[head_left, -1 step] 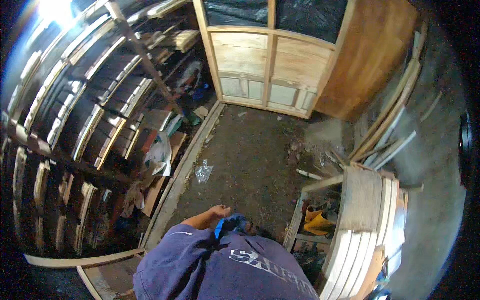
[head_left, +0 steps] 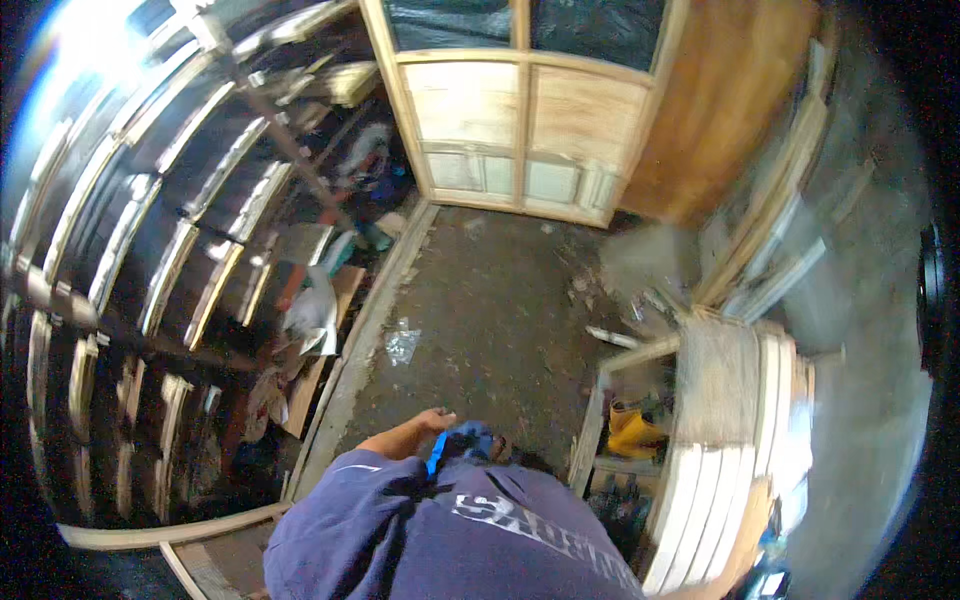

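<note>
Nothing has moved since the earlier frame. Left hand (head_left: 432, 422) held at chest, closed on a blue object (head_left: 462, 440); right hand not visible.

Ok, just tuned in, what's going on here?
A person in a purple shirt stands on a dirt floor in a woodworking space. One hand, held close to the chest, touches a blue object; which hand it is isn't clear. Wooden frames lean at left, a panelled wooden door stands ahead, and stacked boards sit at right.
</note>
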Available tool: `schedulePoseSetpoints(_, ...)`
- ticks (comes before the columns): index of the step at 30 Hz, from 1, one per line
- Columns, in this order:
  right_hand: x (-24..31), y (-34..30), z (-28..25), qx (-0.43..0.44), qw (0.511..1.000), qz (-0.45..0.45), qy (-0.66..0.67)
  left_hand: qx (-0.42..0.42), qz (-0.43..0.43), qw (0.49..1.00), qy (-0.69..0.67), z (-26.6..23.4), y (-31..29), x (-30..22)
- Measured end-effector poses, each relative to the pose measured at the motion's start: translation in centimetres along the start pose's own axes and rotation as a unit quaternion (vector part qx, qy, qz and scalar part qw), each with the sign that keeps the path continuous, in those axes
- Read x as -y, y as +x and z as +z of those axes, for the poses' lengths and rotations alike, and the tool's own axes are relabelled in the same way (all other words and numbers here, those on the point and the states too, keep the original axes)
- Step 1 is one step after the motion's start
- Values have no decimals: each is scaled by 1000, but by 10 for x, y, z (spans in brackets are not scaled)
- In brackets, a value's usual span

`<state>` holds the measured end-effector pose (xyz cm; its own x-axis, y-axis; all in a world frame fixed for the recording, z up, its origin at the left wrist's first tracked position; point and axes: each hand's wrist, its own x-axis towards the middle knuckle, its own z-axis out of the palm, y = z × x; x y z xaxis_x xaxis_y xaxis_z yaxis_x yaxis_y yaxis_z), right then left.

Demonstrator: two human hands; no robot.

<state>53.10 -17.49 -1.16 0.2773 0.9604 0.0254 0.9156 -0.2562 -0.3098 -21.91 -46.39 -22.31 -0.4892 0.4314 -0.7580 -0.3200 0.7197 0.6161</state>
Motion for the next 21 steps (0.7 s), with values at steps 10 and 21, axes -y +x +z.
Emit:
schedulePoseSetpoints(10,-267,-25,-36,-1,988,134,-78,129,44,931,339,75,-75,-111)
schedulePoseSetpoints(21,-202,-3,-38,-36,966,216,139,420,452,785,58,237,-365,-429)
